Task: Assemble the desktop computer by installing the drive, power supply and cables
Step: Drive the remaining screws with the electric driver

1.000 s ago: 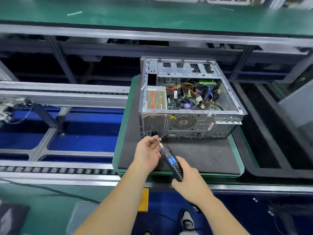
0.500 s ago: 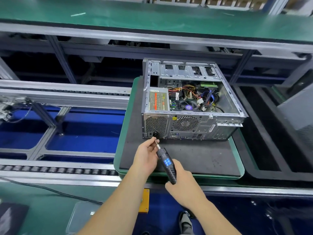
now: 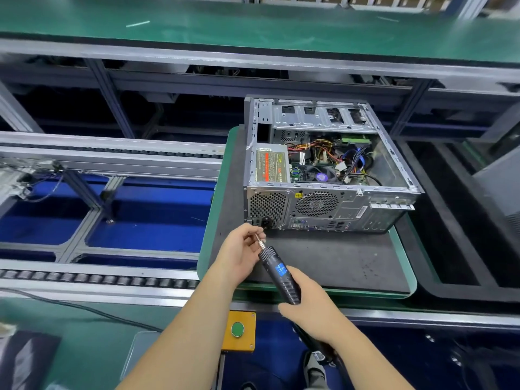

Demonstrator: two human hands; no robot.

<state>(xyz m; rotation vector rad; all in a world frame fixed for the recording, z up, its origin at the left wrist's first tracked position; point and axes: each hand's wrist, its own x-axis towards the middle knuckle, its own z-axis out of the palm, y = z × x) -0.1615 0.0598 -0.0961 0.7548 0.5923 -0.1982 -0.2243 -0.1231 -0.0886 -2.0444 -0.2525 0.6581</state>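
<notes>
Low in frame centre, right hand (image 3: 312,308) wrapped around electric screwdriver (image 3: 278,273); left hand (image 3: 240,253) fingertips pinching its bit. Best steadied square onto a screw by power supply (image 3: 271,167), seated at computer case (image 3: 332,205) rear, centre frame.

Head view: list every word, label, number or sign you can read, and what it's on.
Electric screwdriver, blue sticker: white lettering, too blurred to read.
Power supply, top label with red stripe: print too small to read.
Computer case rear, yellow triangular warning sign by the fan grille: symbol unreadable.
White sticker on the rear panel: unreadable.
Green button on its yellow box: no text.
</notes>
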